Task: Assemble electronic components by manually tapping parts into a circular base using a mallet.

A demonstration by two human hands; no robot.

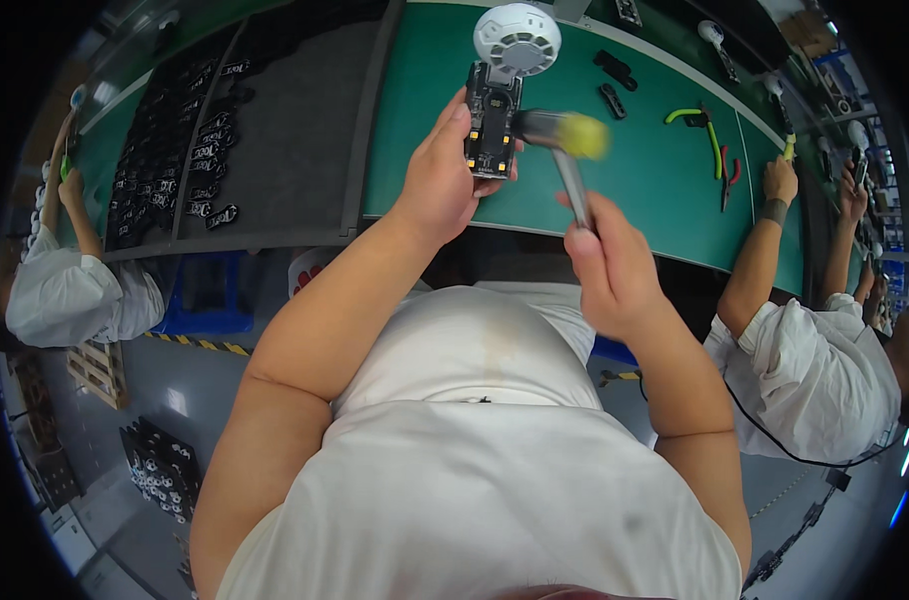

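My left hand is closed around a black rectangular device with small yellow squares near its lower end. A white round vented head is joined to its top. In my right hand is the metal handle of a mallet, which has one black face and one yellow face. The yellow end is smeared by motion. The black face is right beside the device's right edge; whether they touch I cannot tell.
On the green table lie small black parts, green-handled pliers and red-handled pliers. A grey-black tray at left carries rows of black parts. Co-workers sit at left and right.
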